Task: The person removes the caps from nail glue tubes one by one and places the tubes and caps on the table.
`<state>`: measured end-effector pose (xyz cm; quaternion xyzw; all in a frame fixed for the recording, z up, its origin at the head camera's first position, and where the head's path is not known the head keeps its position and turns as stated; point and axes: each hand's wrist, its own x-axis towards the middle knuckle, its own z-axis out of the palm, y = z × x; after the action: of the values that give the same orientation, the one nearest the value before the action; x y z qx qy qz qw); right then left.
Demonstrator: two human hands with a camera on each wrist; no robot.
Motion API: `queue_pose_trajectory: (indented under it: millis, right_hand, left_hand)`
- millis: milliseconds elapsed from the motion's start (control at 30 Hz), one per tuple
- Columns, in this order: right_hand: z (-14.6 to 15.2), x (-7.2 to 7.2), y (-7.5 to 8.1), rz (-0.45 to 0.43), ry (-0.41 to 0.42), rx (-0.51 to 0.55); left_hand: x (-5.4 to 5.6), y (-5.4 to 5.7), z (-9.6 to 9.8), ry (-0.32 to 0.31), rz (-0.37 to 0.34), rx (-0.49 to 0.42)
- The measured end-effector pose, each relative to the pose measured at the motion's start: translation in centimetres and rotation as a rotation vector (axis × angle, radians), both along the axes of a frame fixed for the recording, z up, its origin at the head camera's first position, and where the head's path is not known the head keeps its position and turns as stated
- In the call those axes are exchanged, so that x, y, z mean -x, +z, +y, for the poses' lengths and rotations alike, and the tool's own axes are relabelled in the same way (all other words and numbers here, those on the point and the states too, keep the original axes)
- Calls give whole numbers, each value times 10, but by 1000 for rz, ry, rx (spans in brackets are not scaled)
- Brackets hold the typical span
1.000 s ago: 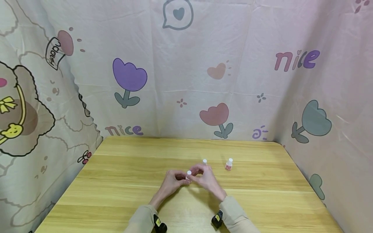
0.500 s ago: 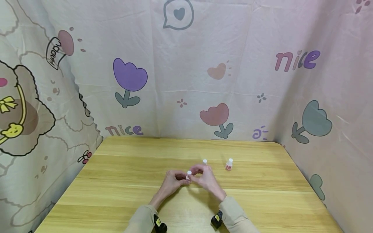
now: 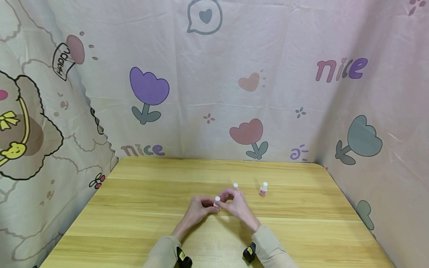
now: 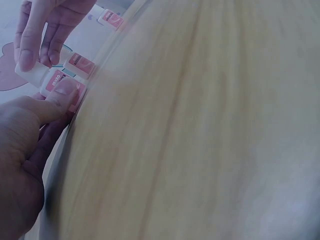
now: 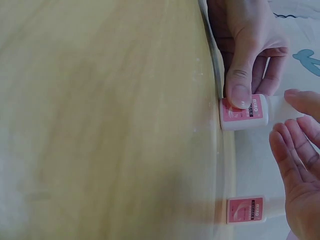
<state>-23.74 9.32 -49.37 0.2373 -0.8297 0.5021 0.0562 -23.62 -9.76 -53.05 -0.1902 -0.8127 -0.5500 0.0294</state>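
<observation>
A small white bottle (image 3: 216,204) with a pink label stands upright on the table between both hands. My left hand (image 3: 197,209) grips its body low down, with the thumb across the label in the left wrist view. At the top, the thumb and fingers of my right hand (image 3: 238,206) are around the white cap (image 5: 279,109). A second bottle of the same kind (image 4: 80,65) stands behind the right hand, which hides all but its cap in the head view. Farther right is a third such bottle (image 3: 263,189), upright and untouched.
The wooden table (image 3: 140,193) reaches back to a printed cloth (image 3: 214,93) at the rear, with more cloth along both sides. Black wrist cameras sit on both sleeves, such as the left camera (image 3: 183,258).
</observation>
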Motion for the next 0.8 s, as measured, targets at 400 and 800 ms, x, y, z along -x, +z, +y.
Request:
queue_pose_trajectory:
  millis: [400,800]
  right_hand:
    - [0,1,-1,-15,76,37]
    - [0,1,-1,-6,39,18]
  left_hand:
    - [0,-1,0,11,-3,18]
    - [0,-1,0,4,12,7]
